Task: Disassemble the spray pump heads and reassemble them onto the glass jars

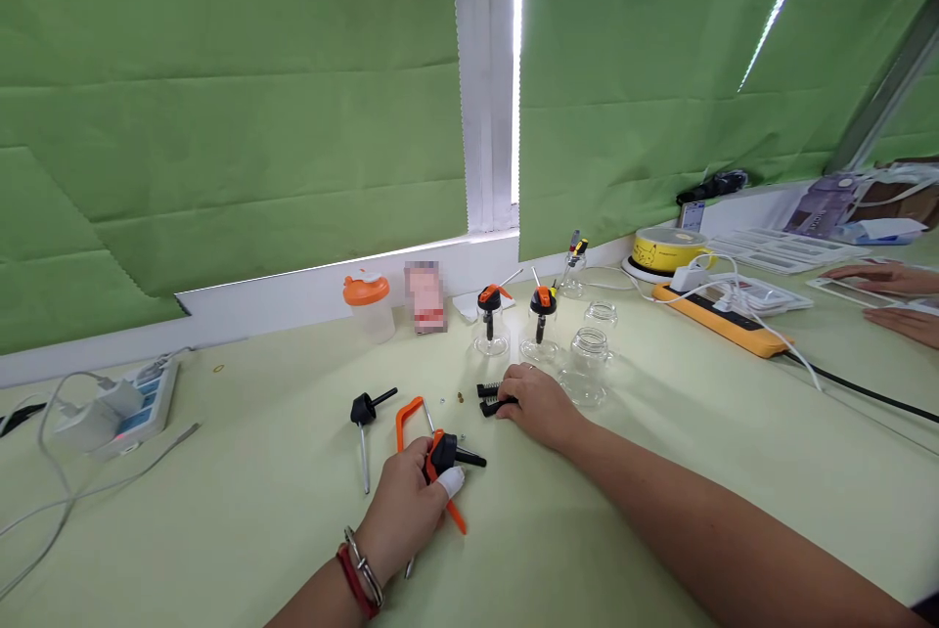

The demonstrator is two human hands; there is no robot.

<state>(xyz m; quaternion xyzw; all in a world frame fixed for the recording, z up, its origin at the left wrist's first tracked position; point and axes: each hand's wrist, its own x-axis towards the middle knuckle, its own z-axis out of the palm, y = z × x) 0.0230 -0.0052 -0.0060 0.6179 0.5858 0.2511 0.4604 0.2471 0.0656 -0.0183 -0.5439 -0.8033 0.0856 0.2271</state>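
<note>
Black and orange, the nozzle piece (444, 453) was held in the left hand (408, 491), over the pale table (242, 511). Farther on, the right hand (541, 405) touched black sprung parts (490, 391), whether gripping I couldn't tell; glass jars (589, 346) stood just beyond.

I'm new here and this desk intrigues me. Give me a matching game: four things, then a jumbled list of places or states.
Things
1. Left hand
2. Right hand
3. Long orange power strip
4. Translucent cup with orange lid

Places and states
A. Upright near the low white wall
B. Holding an orange-and-black handled piece
C. Bearing a white adapter
D. Touching small black pieces

Pairs: 1-B, 2-D, 3-C, 4-A
</note>
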